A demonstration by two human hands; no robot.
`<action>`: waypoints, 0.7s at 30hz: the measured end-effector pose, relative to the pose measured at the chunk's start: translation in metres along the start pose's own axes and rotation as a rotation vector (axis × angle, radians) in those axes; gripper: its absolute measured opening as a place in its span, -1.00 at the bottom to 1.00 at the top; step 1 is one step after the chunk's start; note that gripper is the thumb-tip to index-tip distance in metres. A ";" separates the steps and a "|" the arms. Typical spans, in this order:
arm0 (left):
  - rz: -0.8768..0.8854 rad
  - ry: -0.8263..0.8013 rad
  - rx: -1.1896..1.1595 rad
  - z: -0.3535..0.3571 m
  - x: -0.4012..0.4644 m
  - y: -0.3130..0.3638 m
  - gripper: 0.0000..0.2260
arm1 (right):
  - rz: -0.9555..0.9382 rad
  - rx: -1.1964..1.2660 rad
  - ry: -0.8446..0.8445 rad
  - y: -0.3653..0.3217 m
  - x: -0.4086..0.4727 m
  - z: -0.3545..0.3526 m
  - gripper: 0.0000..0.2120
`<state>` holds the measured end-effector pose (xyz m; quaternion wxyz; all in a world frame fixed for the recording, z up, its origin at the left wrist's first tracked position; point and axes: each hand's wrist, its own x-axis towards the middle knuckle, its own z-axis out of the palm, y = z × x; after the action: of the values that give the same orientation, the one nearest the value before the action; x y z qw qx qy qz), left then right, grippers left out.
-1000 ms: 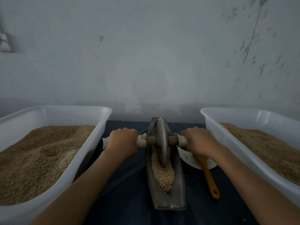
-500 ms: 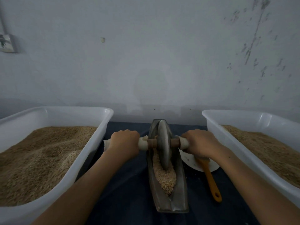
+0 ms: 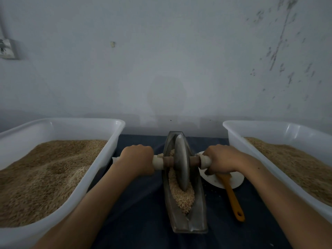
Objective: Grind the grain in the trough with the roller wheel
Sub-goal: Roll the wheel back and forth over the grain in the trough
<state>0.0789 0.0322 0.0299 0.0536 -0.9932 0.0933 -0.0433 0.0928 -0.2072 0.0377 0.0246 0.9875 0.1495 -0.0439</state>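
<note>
A narrow boat-shaped metal trough (image 3: 198, 220) lies lengthwise in the middle of the dark blue cloth, holding pale grain (image 3: 181, 196) heaped toward its near half. A grey metal roller wheel (image 3: 181, 162) stands upright in the trough on a wooden axle with pale handle ends. My left hand (image 3: 136, 159) grips the left handle and my right hand (image 3: 221, 159) grips the right handle. The wheel's lower edge sits in the grain.
A large white tub (image 3: 100, 169) of brown grain stands at the left and another white tub (image 3: 251, 150) of grain at the right. A white plate (image 3: 233, 180) with an orange-handled spatula (image 3: 233, 200) lies right of the trough. A pale wall rises close behind.
The wheel has rolled a little toward me along the trough, and both hands came with it. The grain pile sits slightly nearer the trough's near end.
</note>
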 end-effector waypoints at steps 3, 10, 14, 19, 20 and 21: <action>0.004 -0.006 -0.008 0.000 0.001 -0.001 -0.73 | 0.002 0.008 -0.023 -0.002 -0.002 -0.001 -0.81; -0.029 0.149 -0.049 0.012 0.004 -0.002 -0.84 | 0.005 -0.121 0.335 -0.006 0.003 0.010 -0.89; -0.035 0.163 -0.077 0.014 0.004 -0.003 -0.85 | 0.002 -0.110 0.417 -0.006 0.004 0.014 -0.92; -0.019 0.067 -0.063 0.008 0.002 -0.002 -0.81 | 0.006 -0.094 0.232 -0.006 0.001 0.005 -0.88; -0.015 0.057 -0.047 0.007 0.002 -0.002 -0.81 | 0.010 -0.074 0.159 -0.005 0.000 0.002 -0.87; -0.008 0.051 -0.032 0.006 0.001 -0.002 -0.81 | 0.016 -0.057 0.091 -0.005 -0.001 0.000 -0.90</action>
<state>0.0810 0.0341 0.0245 0.0352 -0.9929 0.0916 -0.0674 0.0904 -0.2032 0.0375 0.0464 0.9885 0.1438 0.0056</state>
